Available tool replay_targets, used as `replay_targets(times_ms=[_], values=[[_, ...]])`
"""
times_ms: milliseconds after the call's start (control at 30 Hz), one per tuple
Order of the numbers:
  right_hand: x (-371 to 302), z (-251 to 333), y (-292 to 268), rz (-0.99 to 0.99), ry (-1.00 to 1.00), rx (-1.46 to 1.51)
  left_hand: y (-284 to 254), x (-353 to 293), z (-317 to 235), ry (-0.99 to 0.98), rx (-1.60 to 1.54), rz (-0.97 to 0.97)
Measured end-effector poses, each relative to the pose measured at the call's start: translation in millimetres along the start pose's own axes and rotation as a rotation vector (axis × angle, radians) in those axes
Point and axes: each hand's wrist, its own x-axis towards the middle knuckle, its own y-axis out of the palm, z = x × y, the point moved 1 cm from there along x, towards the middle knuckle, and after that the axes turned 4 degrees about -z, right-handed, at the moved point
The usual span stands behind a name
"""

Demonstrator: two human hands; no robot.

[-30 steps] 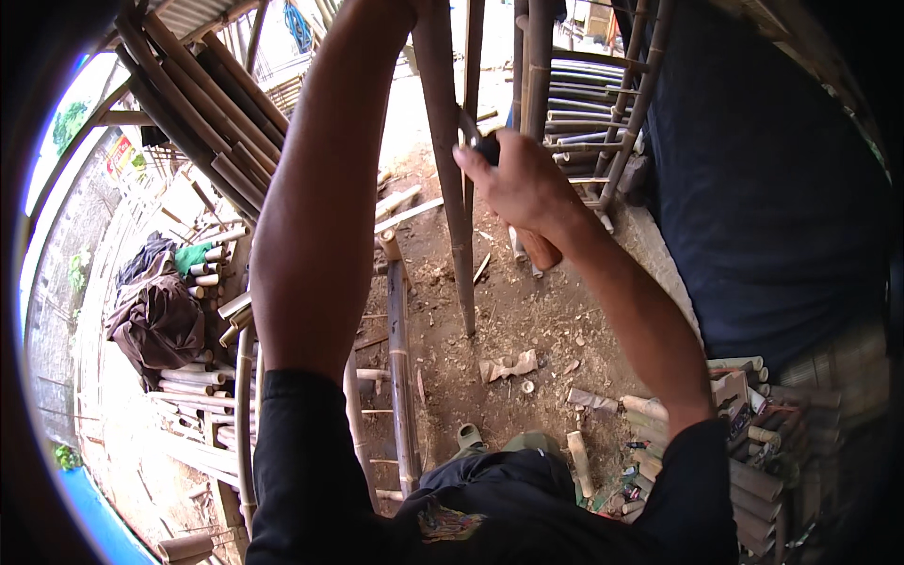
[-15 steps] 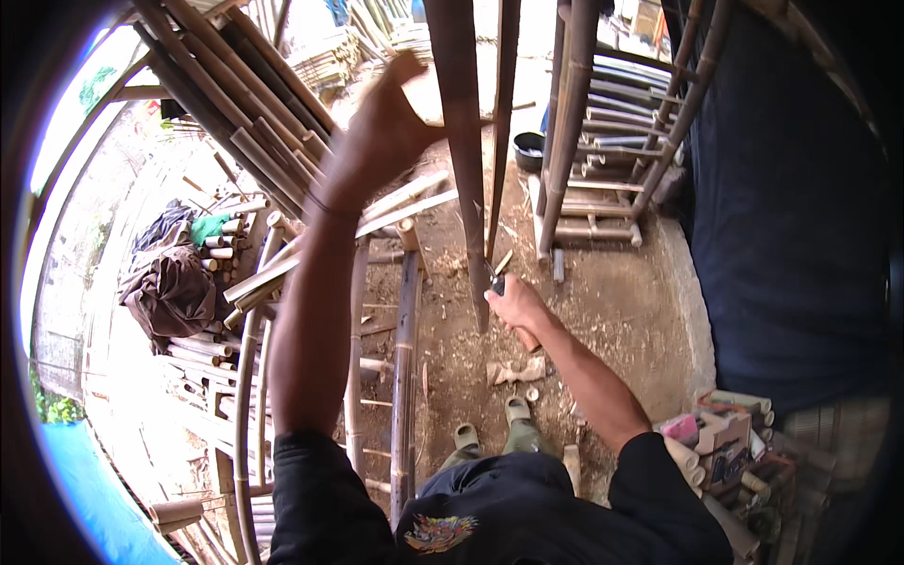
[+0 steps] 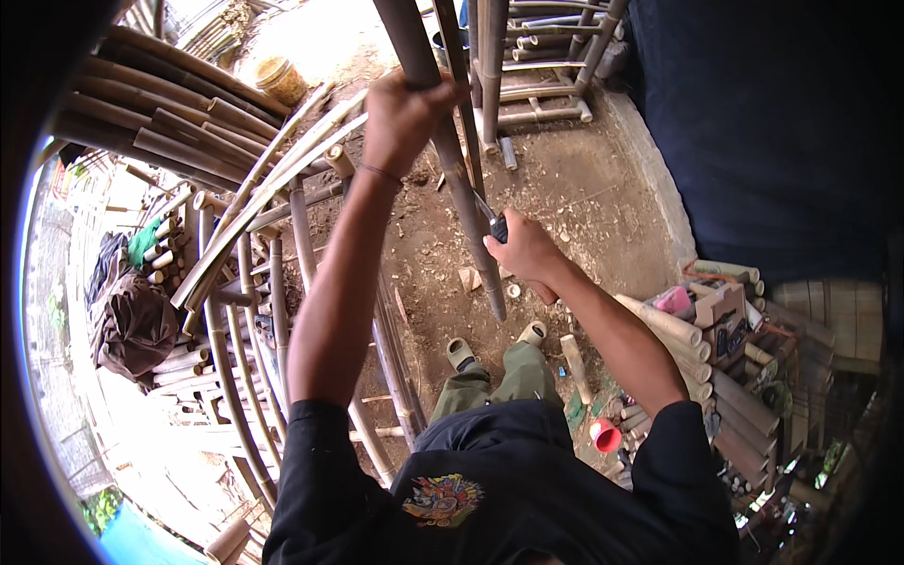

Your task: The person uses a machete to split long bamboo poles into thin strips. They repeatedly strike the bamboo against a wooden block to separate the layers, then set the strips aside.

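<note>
A long dark bamboo pole [image 3: 458, 179] slants down in front of me, its lower end above the ground near my feet. My left hand [image 3: 403, 115] is closed around its upper part. Lower down, my right hand [image 3: 525, 247] grips a knife [image 3: 484, 205], its thin blade against or right beside the pole; I cannot tell whether it cuts in. The brown end of the handle sticks out below my palm. A narrower dark bamboo strip [image 3: 464, 113] runs just right of the pole and meets its edge near the blade.
Bamboo frames [image 3: 391, 348] stand at my left, with light split lengths [image 3: 268, 188] across them. Thick dark poles [image 3: 160, 104] lean at the far left. A bamboo rack [image 3: 541, 115] stands ahead. Cut pieces [image 3: 659, 325] and a red cup [image 3: 605, 434] lie at right. Shavings cover the ground.
My left hand, raised and loosely spread beside the pole before, is now wrapped around it. The pole's lower end has shifted nearer to me. The view has tilted down and turned right.
</note>
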Motion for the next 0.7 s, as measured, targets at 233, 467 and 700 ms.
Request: replay_targets(times_ms=[233, 467, 700], values=[[18, -21, 13, 0.191, 0.198, -0.105, 29, -16, 80, -0.067, -0.012, -0.203], [42, -63, 50, 0.190, 0.059, -0.094, 20, -4, 86, -0.119, 0.012, -0.230], [17, -123, 116, 0.486, 0.663, 0.433, 7, -6, 83, -0.161, -0.032, -0.171]])
